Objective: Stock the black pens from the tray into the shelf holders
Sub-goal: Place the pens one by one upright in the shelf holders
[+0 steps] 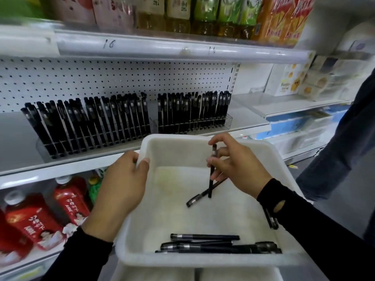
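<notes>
One black pen (pixel 212 171) is pinched upright by the right hand (pixel 237 167), thumb and fingertips closed on its upper half, with the lower end pointed down just over the floor of the white tray (pixel 182 147). A second pen (pixel 199 196) is lying diagonally on the tray floor right underneath, partly hidden by that hand, so the two look crossed from this angle. A small bunch of pens (pixel 213 245) is piled along the tray's near wall, and one more pen (pixel 271 219) is tucked by the right wall next to the black sleeve (pixel 294 209). The tray's left rim is gripped by the left hand (pixel 123 179), thumb hooked over the edge. On the shelf (pixel 16 138) behind, a left holder (pixel 41 148) and a right holder (pixel 228 120), both clear, are packed with rows of black pens in front of white pegboard (pixel 81 78). Red drink bottles (pixel 71 197) are seen on the shelf below.
</notes>
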Demonstrator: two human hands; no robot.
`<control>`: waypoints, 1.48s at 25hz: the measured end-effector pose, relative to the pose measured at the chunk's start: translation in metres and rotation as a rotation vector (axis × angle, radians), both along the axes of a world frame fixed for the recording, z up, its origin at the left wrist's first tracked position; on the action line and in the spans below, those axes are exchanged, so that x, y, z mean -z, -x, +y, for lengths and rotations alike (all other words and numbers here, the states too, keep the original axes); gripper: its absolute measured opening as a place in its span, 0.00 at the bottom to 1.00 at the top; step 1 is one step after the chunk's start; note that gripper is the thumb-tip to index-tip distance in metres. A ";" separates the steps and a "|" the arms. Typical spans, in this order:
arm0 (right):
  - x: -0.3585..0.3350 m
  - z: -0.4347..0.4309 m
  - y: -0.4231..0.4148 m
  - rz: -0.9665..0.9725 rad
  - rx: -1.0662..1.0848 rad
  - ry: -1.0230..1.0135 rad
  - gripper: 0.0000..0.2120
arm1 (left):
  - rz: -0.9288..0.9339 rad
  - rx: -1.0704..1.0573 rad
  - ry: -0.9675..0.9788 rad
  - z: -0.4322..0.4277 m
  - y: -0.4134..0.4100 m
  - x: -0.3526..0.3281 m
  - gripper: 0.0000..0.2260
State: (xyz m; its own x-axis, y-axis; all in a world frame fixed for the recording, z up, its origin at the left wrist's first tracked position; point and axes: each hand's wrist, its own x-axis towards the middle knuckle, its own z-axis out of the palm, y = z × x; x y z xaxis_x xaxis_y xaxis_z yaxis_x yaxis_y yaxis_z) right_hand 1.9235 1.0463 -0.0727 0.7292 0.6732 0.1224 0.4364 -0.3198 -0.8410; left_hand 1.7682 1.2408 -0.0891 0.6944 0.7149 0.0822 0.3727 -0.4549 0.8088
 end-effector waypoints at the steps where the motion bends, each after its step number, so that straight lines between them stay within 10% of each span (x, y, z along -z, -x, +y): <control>1: 0.001 0.001 0.003 -0.025 -0.050 0.028 0.15 | 0.000 -0.001 -0.004 -0.001 0.000 -0.001 0.09; 9: 0.011 0.000 -0.001 -0.247 -0.170 0.247 0.11 | 0.005 0.013 -0.004 -0.001 0.001 -0.004 0.09; 18: -0.042 0.053 -0.085 -0.071 0.160 -0.300 0.04 | 0.031 0.017 0.001 -0.001 -0.003 0.000 0.11; 37: -0.008 0.154 -0.156 -0.522 0.328 0.232 0.08 | 0.036 0.012 0.008 0.004 -0.006 0.004 0.11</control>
